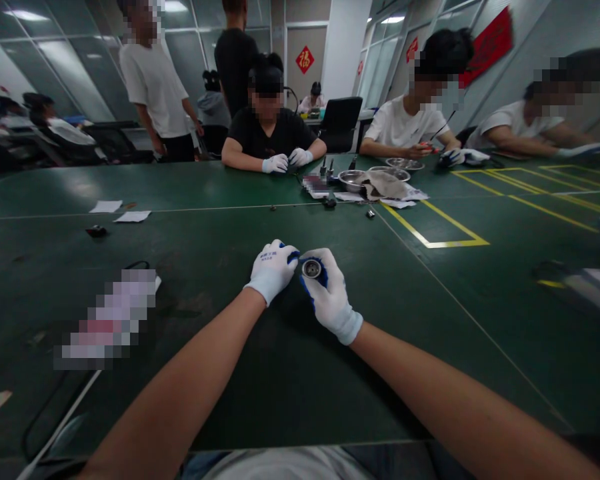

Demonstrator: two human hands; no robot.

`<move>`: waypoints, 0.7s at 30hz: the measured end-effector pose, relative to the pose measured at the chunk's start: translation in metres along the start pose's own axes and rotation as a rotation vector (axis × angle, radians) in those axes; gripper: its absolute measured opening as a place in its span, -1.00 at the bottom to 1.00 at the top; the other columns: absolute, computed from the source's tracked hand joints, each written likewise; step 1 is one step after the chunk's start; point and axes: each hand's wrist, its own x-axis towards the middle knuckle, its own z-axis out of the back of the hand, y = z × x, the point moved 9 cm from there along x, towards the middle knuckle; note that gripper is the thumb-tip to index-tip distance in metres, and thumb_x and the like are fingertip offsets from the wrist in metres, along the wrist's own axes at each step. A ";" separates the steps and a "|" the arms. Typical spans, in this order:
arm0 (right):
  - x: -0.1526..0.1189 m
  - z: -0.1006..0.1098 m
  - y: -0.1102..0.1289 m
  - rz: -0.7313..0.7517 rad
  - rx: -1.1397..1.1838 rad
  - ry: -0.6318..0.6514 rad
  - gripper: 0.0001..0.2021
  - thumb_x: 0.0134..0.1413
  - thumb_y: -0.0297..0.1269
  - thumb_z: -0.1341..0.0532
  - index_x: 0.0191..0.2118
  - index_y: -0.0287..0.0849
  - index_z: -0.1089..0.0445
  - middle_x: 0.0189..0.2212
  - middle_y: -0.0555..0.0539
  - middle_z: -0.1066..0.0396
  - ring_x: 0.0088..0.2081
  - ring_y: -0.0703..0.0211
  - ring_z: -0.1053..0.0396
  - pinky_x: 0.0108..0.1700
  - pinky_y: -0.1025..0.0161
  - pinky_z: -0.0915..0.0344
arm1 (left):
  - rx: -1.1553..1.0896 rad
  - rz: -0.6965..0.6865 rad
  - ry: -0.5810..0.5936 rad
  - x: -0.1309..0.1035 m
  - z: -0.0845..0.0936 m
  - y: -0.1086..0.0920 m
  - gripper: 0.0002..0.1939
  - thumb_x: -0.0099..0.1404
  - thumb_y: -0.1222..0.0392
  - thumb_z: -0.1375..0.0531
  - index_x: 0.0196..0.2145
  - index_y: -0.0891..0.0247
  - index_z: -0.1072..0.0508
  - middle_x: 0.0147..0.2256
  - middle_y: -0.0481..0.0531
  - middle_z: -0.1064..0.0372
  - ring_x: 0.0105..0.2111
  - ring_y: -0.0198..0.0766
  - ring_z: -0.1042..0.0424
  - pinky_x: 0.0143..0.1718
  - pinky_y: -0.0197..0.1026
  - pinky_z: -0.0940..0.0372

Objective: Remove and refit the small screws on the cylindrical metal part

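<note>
My right hand (330,293), in a white glove with blue palm and fingers, is wrapped round a small round metal part (312,269) whose open, ring-shaped end faces up. Just left of it is my left hand (274,270), gloved the same way, back upward, with its fingers curled and their tips close to the right hand. Whatever may lie under those left fingers is hidden. Both hands are over the green table (260,393).
At left lies a blurred-out flat object (113,317) with cables. A small dark item (97,231) and white papers (133,217) lie beyond. Metal bowls (353,179) and a cloth (383,185) sit at the far side, near seated people. Yellow tape (455,244) marks the right.
</note>
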 end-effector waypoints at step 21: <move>0.002 -0.002 0.014 0.059 -0.031 0.050 -0.85 -0.03 -0.38 -0.16 -0.26 -0.08 -0.29 -0.30 -0.03 -0.32 -0.29 0.08 -0.33 -0.22 0.11 -0.31 | -0.933 -0.078 -0.271 -0.076 0.046 0.021 -0.70 0.26 0.13 -0.34 -0.06 0.24 -0.59 -0.08 0.12 -0.63 -0.04 -0.06 -0.59 0.11 0.05 -0.48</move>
